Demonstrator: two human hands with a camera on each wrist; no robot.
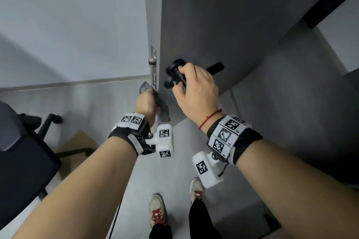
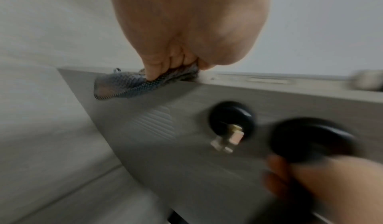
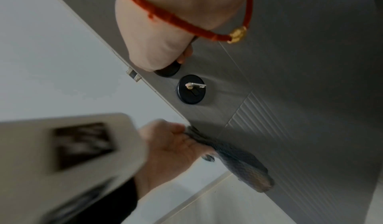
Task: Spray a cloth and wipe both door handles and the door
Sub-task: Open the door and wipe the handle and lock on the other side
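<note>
The grey door [image 1: 223,15] stands open with its narrow edge toward me. My right hand [image 1: 196,85] grips the black lever handle [image 1: 214,68] on the door's right face, beside its round rose [image 1: 175,64]. Under it sits a black lock plate [image 3: 190,89] with a key [image 3: 196,85] in it. My left hand [image 1: 146,103] holds a grey mesh cloth [image 1: 153,95] folded over the door's edge just below the metal latch plate [image 1: 153,64]. The cloth [image 3: 238,160] lies partly on the door's face. The handle on the far side is hidden.
A black office chair [image 1: 23,141] stands at the left, with a piece of brown cardboard [image 1: 77,147] on the floor under it. A pale wall [image 1: 68,15] lies beyond the door's edge. My feet in pale shoes [image 1: 157,211] stand on the grey floor below.
</note>
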